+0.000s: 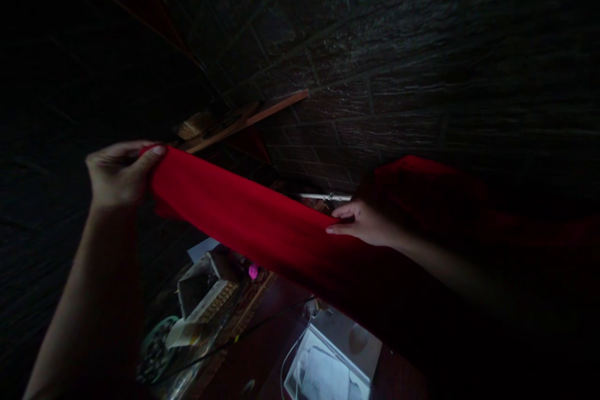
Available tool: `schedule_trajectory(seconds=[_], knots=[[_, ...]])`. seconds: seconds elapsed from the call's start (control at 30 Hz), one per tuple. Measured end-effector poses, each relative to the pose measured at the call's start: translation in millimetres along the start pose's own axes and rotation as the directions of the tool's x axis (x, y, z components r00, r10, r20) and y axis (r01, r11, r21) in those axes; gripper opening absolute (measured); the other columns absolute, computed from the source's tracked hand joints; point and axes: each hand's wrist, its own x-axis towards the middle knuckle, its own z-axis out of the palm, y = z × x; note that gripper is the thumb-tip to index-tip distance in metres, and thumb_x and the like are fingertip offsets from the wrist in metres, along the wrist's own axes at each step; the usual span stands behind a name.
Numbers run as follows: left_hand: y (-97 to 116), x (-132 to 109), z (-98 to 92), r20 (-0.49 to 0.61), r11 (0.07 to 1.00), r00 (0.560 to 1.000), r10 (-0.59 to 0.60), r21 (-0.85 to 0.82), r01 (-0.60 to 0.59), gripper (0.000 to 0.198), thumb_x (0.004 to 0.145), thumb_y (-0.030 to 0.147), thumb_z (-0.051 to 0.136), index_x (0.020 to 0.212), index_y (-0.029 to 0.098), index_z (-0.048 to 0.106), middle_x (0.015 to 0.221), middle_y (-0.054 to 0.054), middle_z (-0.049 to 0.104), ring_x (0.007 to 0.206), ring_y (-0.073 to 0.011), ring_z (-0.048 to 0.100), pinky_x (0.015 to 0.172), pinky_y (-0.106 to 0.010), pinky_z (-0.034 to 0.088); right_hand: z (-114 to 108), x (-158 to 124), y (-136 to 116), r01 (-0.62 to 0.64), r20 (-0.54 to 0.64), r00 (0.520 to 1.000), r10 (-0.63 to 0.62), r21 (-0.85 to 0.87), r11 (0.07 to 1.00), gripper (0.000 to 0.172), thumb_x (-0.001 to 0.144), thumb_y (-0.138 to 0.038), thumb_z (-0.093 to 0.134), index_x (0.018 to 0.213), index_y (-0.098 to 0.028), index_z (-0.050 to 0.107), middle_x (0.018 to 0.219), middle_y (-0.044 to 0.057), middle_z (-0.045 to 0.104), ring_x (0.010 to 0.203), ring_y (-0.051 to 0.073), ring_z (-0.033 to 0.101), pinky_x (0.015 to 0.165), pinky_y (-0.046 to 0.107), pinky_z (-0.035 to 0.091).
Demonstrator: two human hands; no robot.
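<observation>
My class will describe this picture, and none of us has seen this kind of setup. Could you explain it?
There's no machine: these are a person's bare hands, seen from one head-worn camera looking forward and down. The left hand pinches one end of a red cloth; the right hand is at its upper edge, its grip unclear. Lower in the picture are an open box, a green-rimmed container and a silver-grey case. Much else is too dark to tell.

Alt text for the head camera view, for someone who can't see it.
The left hand grips one end of a red cloth while the right hand touches its upper edge. Below is an open box; behind, a dark wall.
</observation>
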Motion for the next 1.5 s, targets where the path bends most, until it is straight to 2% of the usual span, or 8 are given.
schedule_trajectory(seconds=[0.27, 0.5, 0.67, 0.87, 0.97, 1.07, 1.2, 1.5], knots=[[-29, -13, 22.3, 0.091, 0.974, 0.971, -0.223, -0.022, 0.225, 0.038, 0.06, 0.039, 0.084, 0.086, 0.014, 0.075, 0.077, -0.002, 0.07, 0.062, -0.0083, 0.053, 0.06, -0.022, 0.044, -21, -22, 35, -0.137, -0.017, 0.991, 0.136, -0.084, 0.987, 0.032, 0.072, -0.035, 0.078, 0.098, -0.017, 0.073, 0.11, 0.007, 0.072, 0.102, 0.024, 0.068, 0.092, 0.036, 0.052], [-94, -97, 84.7, 0.359, 0.807, 0.759, -0.543, -0.027, 0.59, 0.047, 0.049, 0.043, 0.088, 0.083, 0.014, 0.073, 0.077, -0.003, 0.072, 0.065, -0.0129, 0.055, 0.061, -0.027, 0.047, -38, -47, 75, -0.236, -0.051, 0.972, 0.231, -0.301, 0.924, 0.021, 0.08, -0.03, 0.071, 0.091, -0.012, 0.073, 0.094, 0.007, 0.074, 0.083, 0.02, 0.068, 0.071, 0.028, 0.049], [-136, -152, 101.8, 0.339, 0.706, 0.674, -0.656, -0.038, 0.707, 0.046, 0.048, 0.041, 0.088, 0.081, 0.014, 0.071, 0.074, -0.001, 0.071, 0.069, -0.013, 0.056, 0.065, -0.028, 0.048, -34, -39, 90, -0.25, -0.141, 0.968, 0.21, -0.428, 0.868, 0.015, 0.083, -0.021, 0.067, 0.095, -0.013, 0.073, 0.094, 0.006, 0.073, 0.084, 0.018, 0.067, 0.077, 0.028, 0.049], [-163, -158, 89.6, 0.31, 0.64, 0.613, -0.726, -0.022, 0.768, 0.046, 0.05, 0.038, 0.088, 0.084, 0.013, 0.071, 0.076, 0.001, 0.072, 0.07, -0.0111, 0.057, 0.069, -0.028, 0.047, 26, -30, 78, -0.19, -0.28, 0.96, -0.001, -0.655, 0.732, 0.023, 0.096, -0.023, 0.05, 0.113, -0.015, 0.063, 0.124, 0.013, 0.06, 0.11, 0.023, 0.057, 0.097, 0.037, 0.042], [-170, -153, 85.6, 0.349, 0.618, 0.582, -0.735, -0.008, 0.786, 0.049, 0.048, 0.039, 0.088, 0.086, 0.013, 0.072, 0.076, 0.001, 0.072, 0.071, -0.0109, 0.058, 0.071, -0.029, 0.047, 76, -36, 67, 0.058, -0.033, 0.988, -0.153, -0.829, 0.557, 0.02, 0.096, -0.035, 0.054, 0.097, -0.018, 0.065, 0.106, 0.01, 0.063, 0.102, 0.023, 0.057, 0.094, 0.038, 0.044], [-174, -151, 87.5, 0.371, 0.608, 0.564, -0.738, 0.002, 0.794, 0.051, 0.045, 0.04, 0.089, 0.085, 0.013, 0.071, 0.075, 0.001, 0.072, 0.071, -0.011, 0.058, 0.071, -0.03, 0.047, 109, -43, 67, 0.169, 0.095, 0.98, -0.176, -0.865, 0.473, 0.027, 0.095, -0.039, 0.057, 0.108, -0.017, 0.063, 0.114, 0.01, 0.061, 0.109, 0.024, 0.055, 0.097, 0.043, 0.045], [-176, -155, 93.5, 0.392, 0.599, 0.544, -0.742, 0.022, 0.8, 0.05, 0.045, 0.04, 0.09, 0.083, 0.013, 0.072, 0.074, 0.0, 0.073, 0.069, -0.0113, 0.057, 0.07, -0.031, 0.047, 117, -48, 77, 0.17, 0.103, 0.981, -0.167, -0.872, 0.459, 0.034, 0.095, -0.038, 0.059, 0.123, -0.017, 0.058, 0.125, 0.01, 0.058, 0.111, 0.024, 0.057, 0.093, 0.046, 0.051], [-180, -172, 103.4, 0.419, 0.58, 0.518, -0.746, 0.027, 0.814, 0.056, 0.044, 0.042, 0.091, 0.086, 0.012, 0.071, 0.071, 0.0, 0.072, 0.065, -0.0123, 0.058, 0.065, -0.031, 0.048, 123, -63, 73, 0.177, 0.12, 0.981, -0.15, -0.871, 0.459, 0.029, 0.098, -0.036, 0.056, 0.121, -0.02, 0.06, 0.126, 0.01, 0.057, 0.107, 0.02, 0.059, 0.092, 0.04, 0.053]])
